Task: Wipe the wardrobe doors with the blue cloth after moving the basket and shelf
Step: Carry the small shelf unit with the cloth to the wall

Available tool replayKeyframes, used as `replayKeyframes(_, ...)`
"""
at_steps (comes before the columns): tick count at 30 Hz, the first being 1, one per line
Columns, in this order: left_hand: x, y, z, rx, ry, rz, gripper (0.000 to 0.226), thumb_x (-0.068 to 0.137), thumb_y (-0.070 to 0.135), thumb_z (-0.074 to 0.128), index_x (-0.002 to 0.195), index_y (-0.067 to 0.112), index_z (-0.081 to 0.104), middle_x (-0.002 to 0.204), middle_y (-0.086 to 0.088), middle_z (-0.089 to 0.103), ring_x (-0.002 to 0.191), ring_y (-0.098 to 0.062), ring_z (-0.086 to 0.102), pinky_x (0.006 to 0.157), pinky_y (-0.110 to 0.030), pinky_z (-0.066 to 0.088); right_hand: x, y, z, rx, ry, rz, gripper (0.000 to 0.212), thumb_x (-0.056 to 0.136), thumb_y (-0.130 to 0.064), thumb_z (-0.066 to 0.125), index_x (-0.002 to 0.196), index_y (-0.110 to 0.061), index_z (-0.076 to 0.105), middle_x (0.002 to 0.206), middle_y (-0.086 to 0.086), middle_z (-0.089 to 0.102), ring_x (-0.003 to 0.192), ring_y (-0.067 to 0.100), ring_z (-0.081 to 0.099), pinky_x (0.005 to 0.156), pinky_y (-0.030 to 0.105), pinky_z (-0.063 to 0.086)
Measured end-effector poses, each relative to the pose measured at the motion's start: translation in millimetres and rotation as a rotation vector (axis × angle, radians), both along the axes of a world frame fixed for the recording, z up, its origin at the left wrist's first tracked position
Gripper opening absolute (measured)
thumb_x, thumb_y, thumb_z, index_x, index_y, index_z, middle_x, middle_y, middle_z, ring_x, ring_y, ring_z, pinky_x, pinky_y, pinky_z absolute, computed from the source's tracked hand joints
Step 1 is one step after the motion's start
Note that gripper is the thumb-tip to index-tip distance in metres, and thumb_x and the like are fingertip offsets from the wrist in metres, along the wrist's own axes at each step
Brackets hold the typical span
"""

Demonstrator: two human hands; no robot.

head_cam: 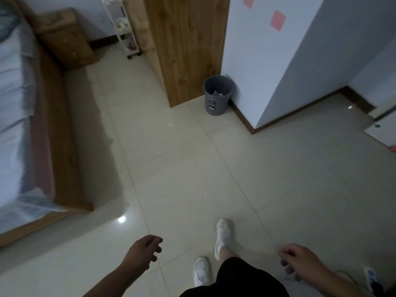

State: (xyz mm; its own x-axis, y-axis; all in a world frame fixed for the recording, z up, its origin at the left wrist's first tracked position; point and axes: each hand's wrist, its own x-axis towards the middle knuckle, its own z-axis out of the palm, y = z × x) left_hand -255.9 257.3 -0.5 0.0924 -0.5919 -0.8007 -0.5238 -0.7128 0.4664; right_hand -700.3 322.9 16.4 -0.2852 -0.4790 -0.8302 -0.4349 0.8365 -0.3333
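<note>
The wooden wardrobe (pixel 188 46) stands ahead at the top middle, its side panel facing me. A white wheeled shelf (pixel 124 26) stands just left of it, against the far wall. My left hand (pixel 143 251) hangs low at the bottom middle with loose, parted fingers and nothing in it. At the bottom right my right hand (pixel 300 260) is also empty, fingers loosely curled and apart. No blue cloth and no basket are visible. My feet in white shoes (pixel 222 234) stand on the tiled floor between the hands.
A grey waste bin (pixel 217 95) sits on the floor between the wardrobe and a white wall corner (pixel 278 71). A bed (pixel 19 116) with a wooden frame fills the left side, with a wooden nightstand (pixel 66 39) behind it. Pale floor tiles (pixel 192 168) stretch ahead.
</note>
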Motion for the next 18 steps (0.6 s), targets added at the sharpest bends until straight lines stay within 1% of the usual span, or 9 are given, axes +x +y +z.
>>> replayKeyframes(2, 6, -16, 0, -0.005, -0.007, 0.037, 0.018, 0.103, 0.026, 0.057, 0.101, 0.024, 0.075, 0.092, -0.003, 0.078, 0.069, -0.015, 0.066, 0.052, -0.024, 0.042, 3, -33, -11, 0.014, -0.018, 0.034, 0.014, 0.094, -0.008, 0.063, 0.083, -0.001, 0.068, 0.067, 0.014, 0.072, 0.051, 0.022, 0.059, 0.046, 0.026, 0.040)
replayKeyframes(5, 16, -43, 3, -0.003, -0.021, 0.127, 0.018, 0.104, 0.025, 0.057, 0.102, 0.023, 0.075, 0.093, -0.003, 0.077, 0.070, -0.017, 0.066, 0.054, -0.024, 0.043, 9, -98, -34, 0.010, -0.035, 0.150, 0.016, 0.094, -0.012, 0.063, 0.081, -0.005, 0.068, 0.066, 0.011, 0.072, 0.048, 0.020, 0.059, 0.046, 0.026, 0.041)
replayKeyframes(9, 30, -76, 13, -0.005, -0.022, 0.361, 0.019, 0.104, 0.026, 0.057, 0.104, 0.020, 0.075, 0.099, -0.008, 0.077, 0.074, -0.022, 0.066, 0.061, -0.029, 0.045, 33, -202, -48, -0.024, -0.058, 0.304, 0.017, 0.094, -0.018, 0.061, 0.082, -0.009, 0.069, 0.069, 0.008, 0.073, 0.047, 0.016, 0.059, 0.046, 0.026, 0.040)
replayKeyframes(12, 41, -94, 19, -0.017, -0.011, 0.474, 0.019, 0.104, 0.027, 0.057, 0.105, 0.020, 0.075, 0.100, -0.009, 0.076, 0.076, -0.023, 0.066, 0.061, -0.031, 0.047, 68, -288, -45, -0.067, -0.071, 0.451, 0.018, 0.094, -0.025, 0.059, 0.081, -0.016, 0.069, 0.073, 0.005, 0.074, 0.049, 0.012, 0.061, 0.047, 0.025, 0.043)
replayKeyframes(14, 51, -101, 19, -0.008, -0.015, 0.528, 0.019, 0.104, 0.027, 0.057, 0.104, 0.021, 0.075, 0.100, -0.009, 0.076, 0.075, -0.023, 0.066, 0.060, -0.030, 0.047, 100, -344, -37, -0.114, -0.081, 0.518, 0.018, 0.094, -0.025, 0.058, 0.082, -0.017, 0.069, 0.073, 0.004, 0.074, 0.049, 0.011, 0.061, 0.047, 0.025, 0.044)
replayKeyframes(18, 82, -125, 7, 0.038, -0.017, 0.612, 0.017, 0.103, 0.026, 0.059, 0.103, 0.019, 0.075, 0.098, -0.009, 0.077, 0.072, -0.023, 0.065, 0.058, -0.029, 0.044, 175, -442, -21, -0.201, -0.124, 0.546, 0.016, 0.094, -0.021, 0.057, 0.086, -0.014, 0.069, 0.075, 0.007, 0.072, 0.050, 0.013, 0.059, 0.046, 0.027, 0.043)
